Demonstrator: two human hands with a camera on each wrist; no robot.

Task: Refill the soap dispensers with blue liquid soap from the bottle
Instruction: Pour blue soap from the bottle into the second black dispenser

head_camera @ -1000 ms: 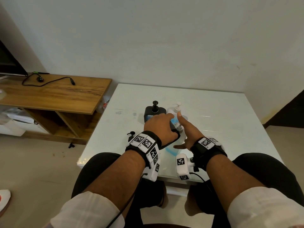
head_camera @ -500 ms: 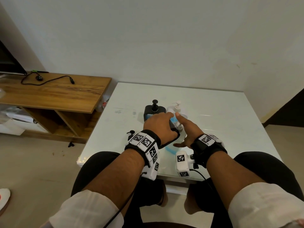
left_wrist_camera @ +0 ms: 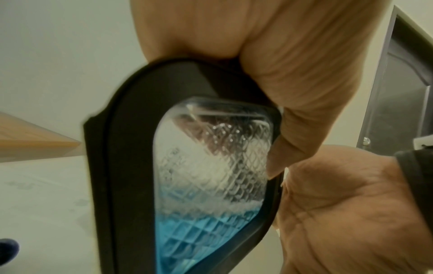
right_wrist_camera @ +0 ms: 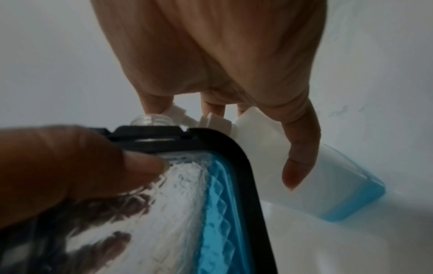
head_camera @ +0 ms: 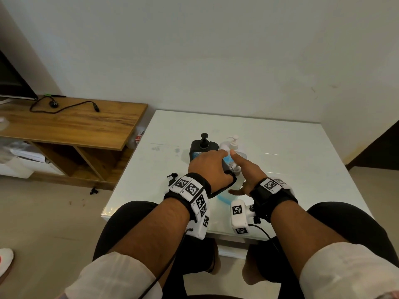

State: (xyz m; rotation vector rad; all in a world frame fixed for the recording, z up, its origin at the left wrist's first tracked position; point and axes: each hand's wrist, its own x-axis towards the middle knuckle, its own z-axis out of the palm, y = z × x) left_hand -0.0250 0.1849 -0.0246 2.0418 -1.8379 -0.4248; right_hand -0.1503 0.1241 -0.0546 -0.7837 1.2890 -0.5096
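Blue soap fills only the low part of the black-framed dispenser [left_wrist_camera: 206, 185], which the left hand [head_camera: 210, 167] grips around its top, near the middle of the white table [head_camera: 302, 160]. The right hand [head_camera: 248, 171] holds the tilted white bottle [right_wrist_camera: 328, 172], fingers curled on its neck, beside the dispenser's open mouth.

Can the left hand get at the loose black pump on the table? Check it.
Probably not yet: the left hand grips the black dispenser. The pump lies bare beside that wrist, so setting the dispenser down should free it.
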